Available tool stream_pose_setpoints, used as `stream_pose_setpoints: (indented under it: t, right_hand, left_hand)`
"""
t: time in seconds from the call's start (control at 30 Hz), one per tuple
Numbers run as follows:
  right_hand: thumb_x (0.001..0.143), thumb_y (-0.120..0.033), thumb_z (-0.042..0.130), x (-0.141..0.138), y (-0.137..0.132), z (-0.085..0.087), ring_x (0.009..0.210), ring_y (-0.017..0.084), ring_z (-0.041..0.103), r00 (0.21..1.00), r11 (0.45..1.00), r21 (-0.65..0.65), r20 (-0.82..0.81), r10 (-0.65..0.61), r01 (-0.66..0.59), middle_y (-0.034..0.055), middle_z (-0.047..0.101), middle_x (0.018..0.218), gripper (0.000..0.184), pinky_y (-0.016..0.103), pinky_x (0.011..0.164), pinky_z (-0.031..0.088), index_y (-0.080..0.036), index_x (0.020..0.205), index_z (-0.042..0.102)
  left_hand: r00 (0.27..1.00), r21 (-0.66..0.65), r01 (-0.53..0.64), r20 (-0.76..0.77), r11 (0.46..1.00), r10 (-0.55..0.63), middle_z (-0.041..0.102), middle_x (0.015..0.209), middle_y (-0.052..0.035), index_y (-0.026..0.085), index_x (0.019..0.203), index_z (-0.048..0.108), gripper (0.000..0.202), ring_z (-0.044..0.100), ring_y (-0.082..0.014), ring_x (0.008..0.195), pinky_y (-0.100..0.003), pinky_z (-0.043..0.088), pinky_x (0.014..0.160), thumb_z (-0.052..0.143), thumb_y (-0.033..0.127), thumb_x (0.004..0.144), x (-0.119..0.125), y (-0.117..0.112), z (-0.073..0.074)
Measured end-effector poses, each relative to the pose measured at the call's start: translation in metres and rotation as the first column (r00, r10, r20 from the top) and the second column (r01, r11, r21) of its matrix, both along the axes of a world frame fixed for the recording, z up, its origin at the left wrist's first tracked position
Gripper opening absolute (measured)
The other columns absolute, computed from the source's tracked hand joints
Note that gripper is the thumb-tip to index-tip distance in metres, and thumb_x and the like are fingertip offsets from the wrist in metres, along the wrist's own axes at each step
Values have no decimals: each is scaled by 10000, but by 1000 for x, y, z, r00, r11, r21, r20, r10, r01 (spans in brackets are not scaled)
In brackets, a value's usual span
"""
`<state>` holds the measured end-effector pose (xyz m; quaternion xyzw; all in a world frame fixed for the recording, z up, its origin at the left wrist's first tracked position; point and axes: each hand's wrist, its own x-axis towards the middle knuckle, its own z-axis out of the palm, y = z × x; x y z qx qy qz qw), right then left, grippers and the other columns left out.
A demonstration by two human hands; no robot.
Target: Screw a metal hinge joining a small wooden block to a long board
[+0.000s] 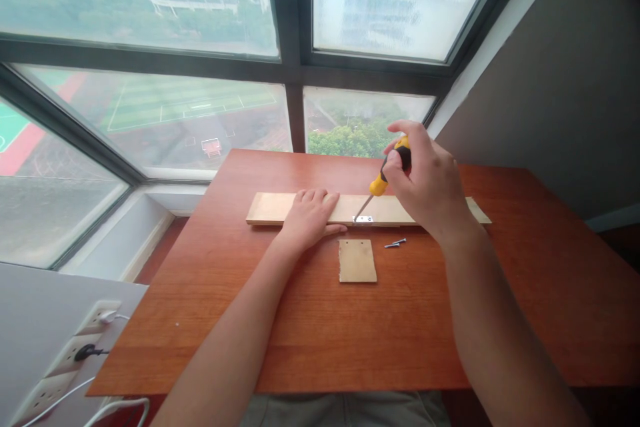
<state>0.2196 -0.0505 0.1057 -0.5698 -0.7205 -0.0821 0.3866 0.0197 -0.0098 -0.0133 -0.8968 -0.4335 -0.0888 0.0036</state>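
Note:
A long pale wooden board (265, 209) lies across the table. My left hand (310, 217) holds it left of its middle, fingers over the top and thumb along the near edge. A small metal hinge (366, 219) sits at the board's near edge. In my right hand (425, 177) is a yellow and black screwdriver (379, 185), tilted, its tip down at the left part of the hinge. Whether a screw is under the tip is too small to tell. My right hand and wrist hide part of the board's right side.
A small square wood piece (357, 261) with two holes near its top edge lies in front of the board. Beside it are two loose screws (395, 243). The brown table (210, 320) borders windows (200, 107). Sockets with plugs (87, 351) are low at the left.

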Motion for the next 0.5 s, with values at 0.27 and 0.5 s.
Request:
stream_pose_setpoints:
  t: [0.27,0.5]
  right_hand:
    - [885,-340,546,2,5,22,613,181,540,979,995,-89,201,-32,50,16,650,738,142,330,578,376,-245,959,621]
    - [856,-287,550,4,10,33,649,172,526,968,979,-204,237,78,-29,22,667,834,79,327,572,351,-246,880,613]
  left_hand:
    - [1000,-1,6,-8,1000,-6,570,1231,-152,195,1345,478,703,514,-318,1129,-423,333,990,579,669,836,0,1,0]
    - [1000,-1,1,0,1000,-1,568,1245,-149,212,1355,470,698,512,-317,1137,-424,327,996,571,672,840,-1,1,-1]
